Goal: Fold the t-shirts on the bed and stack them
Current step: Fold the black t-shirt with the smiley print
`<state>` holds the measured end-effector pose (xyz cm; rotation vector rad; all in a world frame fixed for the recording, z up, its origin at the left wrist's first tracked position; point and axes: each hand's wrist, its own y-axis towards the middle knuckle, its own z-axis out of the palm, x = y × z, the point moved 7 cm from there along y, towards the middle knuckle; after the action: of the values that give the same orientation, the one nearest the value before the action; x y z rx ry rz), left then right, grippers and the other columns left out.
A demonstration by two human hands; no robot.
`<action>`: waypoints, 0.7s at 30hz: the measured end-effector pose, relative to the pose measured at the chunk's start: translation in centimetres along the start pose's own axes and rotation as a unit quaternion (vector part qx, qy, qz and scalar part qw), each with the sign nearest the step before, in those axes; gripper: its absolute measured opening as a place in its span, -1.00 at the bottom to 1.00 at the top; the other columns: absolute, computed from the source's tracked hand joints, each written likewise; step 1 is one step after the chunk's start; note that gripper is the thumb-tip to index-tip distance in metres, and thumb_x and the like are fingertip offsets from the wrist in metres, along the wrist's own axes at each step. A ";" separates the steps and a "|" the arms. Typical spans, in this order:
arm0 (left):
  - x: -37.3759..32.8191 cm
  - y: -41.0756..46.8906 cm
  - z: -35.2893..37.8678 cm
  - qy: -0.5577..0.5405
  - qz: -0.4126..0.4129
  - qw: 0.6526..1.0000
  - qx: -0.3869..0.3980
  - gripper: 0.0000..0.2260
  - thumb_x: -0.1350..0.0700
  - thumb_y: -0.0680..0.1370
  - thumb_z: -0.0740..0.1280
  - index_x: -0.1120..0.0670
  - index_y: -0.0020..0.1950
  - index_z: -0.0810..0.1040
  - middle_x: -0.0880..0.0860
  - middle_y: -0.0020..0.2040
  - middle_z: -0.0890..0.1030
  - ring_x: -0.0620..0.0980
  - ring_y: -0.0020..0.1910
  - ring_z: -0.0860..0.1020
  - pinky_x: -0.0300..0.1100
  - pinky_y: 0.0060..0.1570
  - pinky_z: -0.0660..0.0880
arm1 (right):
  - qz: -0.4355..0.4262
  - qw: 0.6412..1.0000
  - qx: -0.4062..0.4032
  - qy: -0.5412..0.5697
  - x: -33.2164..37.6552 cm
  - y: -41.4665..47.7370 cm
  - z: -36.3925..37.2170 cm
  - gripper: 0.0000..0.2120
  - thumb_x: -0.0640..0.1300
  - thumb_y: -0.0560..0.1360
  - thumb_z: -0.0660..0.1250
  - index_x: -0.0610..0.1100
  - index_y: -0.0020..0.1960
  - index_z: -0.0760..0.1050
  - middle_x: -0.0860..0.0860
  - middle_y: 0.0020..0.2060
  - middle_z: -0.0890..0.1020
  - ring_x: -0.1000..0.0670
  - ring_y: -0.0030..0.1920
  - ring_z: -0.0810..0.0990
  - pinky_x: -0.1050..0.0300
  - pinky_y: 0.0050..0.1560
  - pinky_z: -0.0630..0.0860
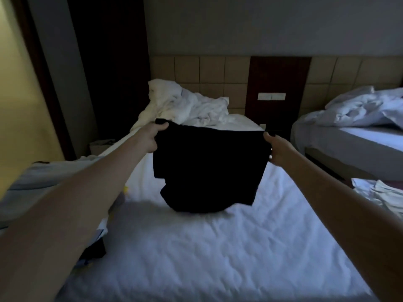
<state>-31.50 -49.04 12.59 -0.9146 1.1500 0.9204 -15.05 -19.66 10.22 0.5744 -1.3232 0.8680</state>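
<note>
A black t-shirt [209, 166] hangs in the air above the white bed [218, 253], stretched between both hands. My left hand [150, 138] grips its upper left corner. At the upper right corner my right hand [275, 148] pinches the cloth. The shirt's lower edge touches the sheet near the middle of the bed. The room is dim, so the shirt's folds are hard to make out.
A crumpled white duvet [187, 105] lies at the head of the bed. Light clothes [43, 177] are heaped at the left edge, with dark cloth [93, 251] below them. A second bed [353, 131] stands to the right, and white cloth [379, 192] lies in between.
</note>
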 end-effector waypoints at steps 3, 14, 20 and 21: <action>-3.0 -1.0 0.5 -0.039 0.103 0.993 0.048 -0.73 0.23 0.62 0.19 0.17 0.32 0.43 0.05 -0.06 0.55 -0.03 -0.10 0.56 -0.19 -0.20 0.50 | -0.077 0.997 0.001 0.014 2.6 -0.1 0.2 -0.85 -0.07 0.58 0.24 -0.03 0.14 0.39 0.07 -0.08 0.56 0.07 -0.05 0.55 0.19 -0.01 0.45; 21.3 -11.0 -9.4 0.273 -0.049 0.961 -0.016 -0.69 0.24 0.46 0.43 0.28 0.18 0.57 0.11 0.06 0.61 0.01 0.07 0.54 -0.29 -0.01 0.47 | 0.079 0.965 -0.054 -0.245 -19.6 -10.4 -7.2 -0.59 -0.03 0.51 0.34 -0.40 -0.22 0.54 -0.16 -0.39 0.46 -0.07 -0.38 0.38 0.12 -0.33 0.24; 22.2 -10.9 -10.7 0.330 -0.070 0.938 -0.083 -0.71 -0.04 0.55 0.33 0.13 -0.23 0.40 0.09 -0.30 0.35 0.04 -0.29 0.38 -0.12 -0.24 0.29 | 0.019 0.881 -0.112 -0.460 -19.3 -10.9 -8.2 -0.62 0.09 0.50 0.23 -0.14 -0.35 0.48 -0.05 -0.47 0.53 -0.02 -0.35 0.46 0.02 -0.05 0.12; 22.0 -10.9 -10.9 0.362 -0.059 0.926 -0.089 -0.66 0.00 0.55 0.34 0.12 -0.31 0.32 0.10 -0.35 0.28 0.04 -0.34 0.33 -0.13 -0.30 0.22 | 0.026 0.877 -0.113 -0.467 -19.3 -10.9 -8.4 -0.64 0.07 0.50 0.23 -0.14 -0.35 0.47 -0.05 -0.47 0.51 -0.03 -0.34 0.45 0.02 -0.05 0.12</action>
<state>-21.37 -60.41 -9.58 -1.5319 1.6219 0.5955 -1.62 -23.39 -9.00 0.8165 -2.2897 0.4428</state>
